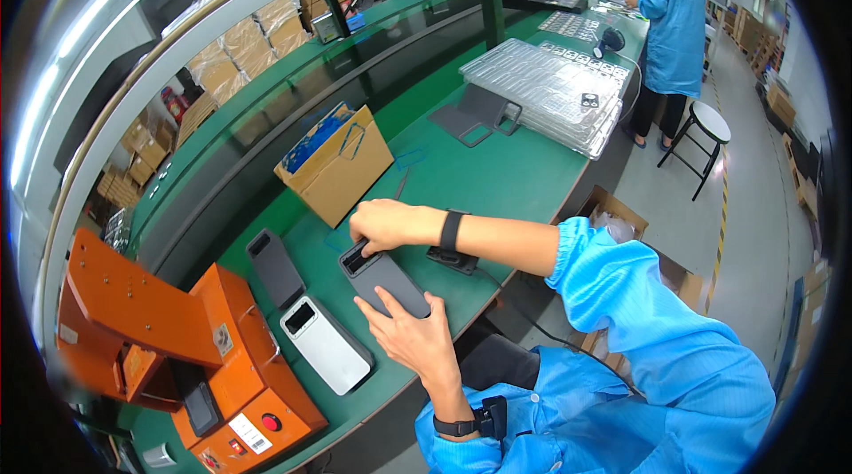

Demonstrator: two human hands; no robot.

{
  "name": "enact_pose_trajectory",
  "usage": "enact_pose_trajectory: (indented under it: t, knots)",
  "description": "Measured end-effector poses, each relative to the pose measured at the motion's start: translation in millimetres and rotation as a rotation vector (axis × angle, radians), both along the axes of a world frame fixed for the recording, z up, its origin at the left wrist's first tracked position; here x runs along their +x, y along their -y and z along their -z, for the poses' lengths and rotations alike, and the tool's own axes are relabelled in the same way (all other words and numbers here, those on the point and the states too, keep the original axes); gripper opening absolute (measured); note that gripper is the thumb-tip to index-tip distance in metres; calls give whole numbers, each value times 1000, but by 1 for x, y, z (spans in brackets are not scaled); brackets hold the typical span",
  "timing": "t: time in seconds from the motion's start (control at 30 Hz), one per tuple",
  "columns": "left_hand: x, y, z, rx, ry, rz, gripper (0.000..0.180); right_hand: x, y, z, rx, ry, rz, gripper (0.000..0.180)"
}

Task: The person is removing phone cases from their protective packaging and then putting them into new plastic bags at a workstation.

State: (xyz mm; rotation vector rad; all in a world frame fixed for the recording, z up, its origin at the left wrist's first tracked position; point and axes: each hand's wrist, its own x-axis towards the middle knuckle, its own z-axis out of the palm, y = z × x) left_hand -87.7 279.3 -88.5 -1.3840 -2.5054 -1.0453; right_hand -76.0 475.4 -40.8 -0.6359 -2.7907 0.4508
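A grey phone case (396, 286) with a dark oblong window at its far end lies on the green bench between my hands. My left hand (410, 336) is around its near part, thumb at the right edge and fingers toward the left. Closed in a pinch, my right hand (388, 224) presses its fingertips at the dark window; whatever they hold is hidden. To the left are a white phone case (330, 351) and another grey case (275, 272). Under my right forearm sits a small black device (451, 259) with a cable.
An orange press machine (240, 367) with a red button stands at left. Beyond my hands is a cardboard box (342, 168) of blue pieces. Grey sheets (466, 122) and stacked clear trays (541, 92) lie farther right. A person in blue (673, 26) stands near a stool (710, 123).
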Motion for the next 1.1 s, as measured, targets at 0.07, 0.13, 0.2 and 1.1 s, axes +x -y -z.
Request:
enact_pose_trajectory:
  t: [0.07,0.13,0.2,1.1]
  knots:
    - [8,-4,-5,2,-6,25,71,-2,-1,-1,32,-17,24,23]
    - [13,-5,-6,2,1,5,71,-4,2,-13,91,97,-20,23]
    - [15,-5,-3,13,0,14,70,-2,2,-12,151,68,-57,23]
    - [4,0,6,87,40,27,68,248,-123,-31,467,375,456,17]
